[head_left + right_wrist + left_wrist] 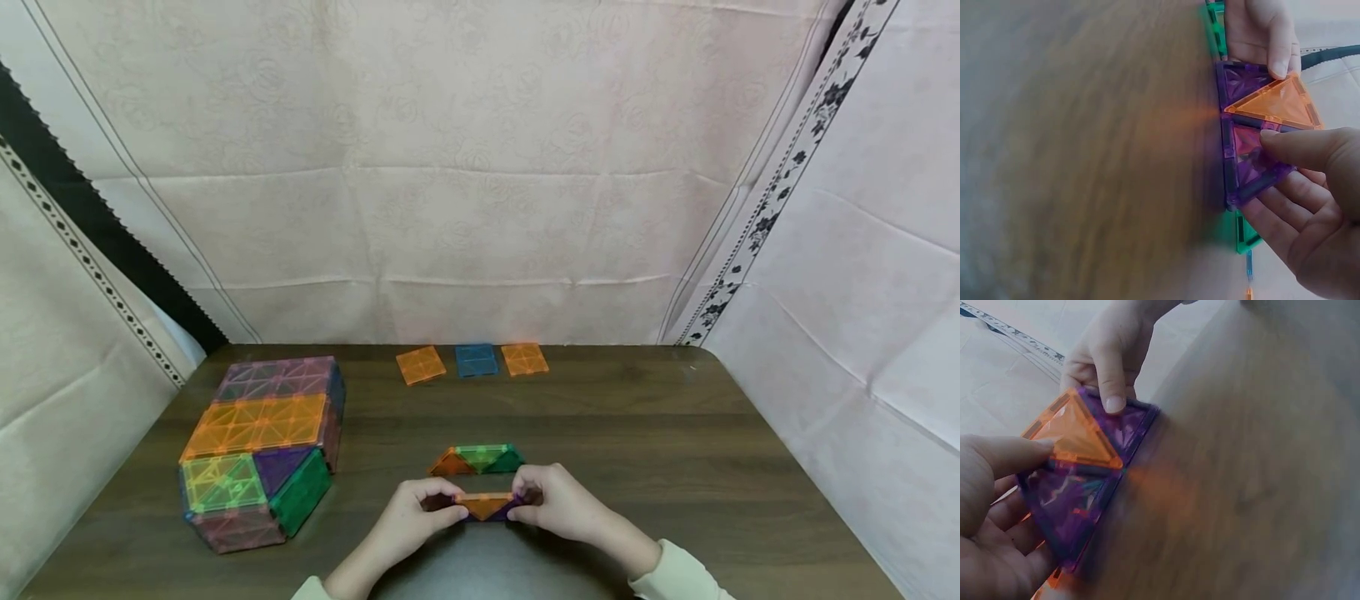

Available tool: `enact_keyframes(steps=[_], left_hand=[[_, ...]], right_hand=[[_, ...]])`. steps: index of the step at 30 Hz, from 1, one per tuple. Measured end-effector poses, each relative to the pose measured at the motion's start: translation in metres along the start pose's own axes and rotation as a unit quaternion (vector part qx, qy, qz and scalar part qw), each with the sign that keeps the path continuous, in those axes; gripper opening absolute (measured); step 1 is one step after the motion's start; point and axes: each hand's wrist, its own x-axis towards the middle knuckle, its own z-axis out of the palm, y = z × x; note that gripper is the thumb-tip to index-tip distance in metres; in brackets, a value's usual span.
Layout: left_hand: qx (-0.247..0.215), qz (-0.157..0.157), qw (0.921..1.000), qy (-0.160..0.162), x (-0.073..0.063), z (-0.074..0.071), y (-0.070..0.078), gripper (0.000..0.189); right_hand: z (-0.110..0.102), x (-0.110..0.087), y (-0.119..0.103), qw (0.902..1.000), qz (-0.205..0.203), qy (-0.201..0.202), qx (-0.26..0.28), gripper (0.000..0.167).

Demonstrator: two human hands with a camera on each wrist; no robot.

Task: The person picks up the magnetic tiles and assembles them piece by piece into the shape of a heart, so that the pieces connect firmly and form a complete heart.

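Note:
Both hands hold a joined strip of see-through magnetic triangle tiles low over the front of the table. An orange triangle (1079, 431) sits between two purple triangles (1069, 509). My left hand (408, 517) pinches the strip at its left end, thumb on the near face and fingers behind. At the other end, my right hand (562, 507) pinches it the same way. The strip's long purple edge (1227, 162) faces down, close to the tabletop. Just beyond stands a similar strip of tiles (483, 457), orange and green, partly hidden by the hands in the wrist views.
On the left stands a large block built from magnetic tiles (258, 421) in orange, purple, green and pink. At the table's back edge lie an orange square (421, 365), a blue square (476, 360) and another orange square (525, 359). Pale cloth (480, 225) hangs around the brown table (637, 417).

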Motion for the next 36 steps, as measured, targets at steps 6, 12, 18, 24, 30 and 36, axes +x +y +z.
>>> enact_keyframes(steps=[6, 12, 18, 24, 30, 36], left_hand=[[0.001, 0.007, 0.9997, -0.023, 0.001, 0.005, -0.001, 0.015], [0.008, 0.003, 0.9998, -0.017, 0.001, 0.007, -0.001, 0.014], [0.009, -0.018, 0.9998, -0.009, 0.001, 0.006, -0.001, 0.013], [0.001, -0.031, 0.9994, -0.012, 0.001, 0.004, -0.002, 0.013], [-0.012, -0.042, 0.9989, -0.018, 0.001, 0.004, -0.001, 0.014], [-0.008, -0.040, 0.9990, -0.016, 0.001, 0.004, 0.001, 0.013]], right_hand=[[-0.004, 0.005, -0.001, 0.9996, -0.011, -0.025, 0.003, 0.015], [-0.033, 0.011, -0.010, 0.9984, -0.014, -0.051, 0.019, 0.026], [-0.072, 0.034, -0.006, 0.9990, 0.007, 0.042, -0.012, 0.027], [-0.091, 0.077, 0.029, 0.9812, 0.092, 0.161, -0.053, 0.032], [-0.091, 0.112, 0.065, 0.9743, 0.142, 0.150, -0.090, 0.047], [-0.089, 0.127, 0.079, 0.9694, 0.173, 0.117, -0.129, 0.056]])
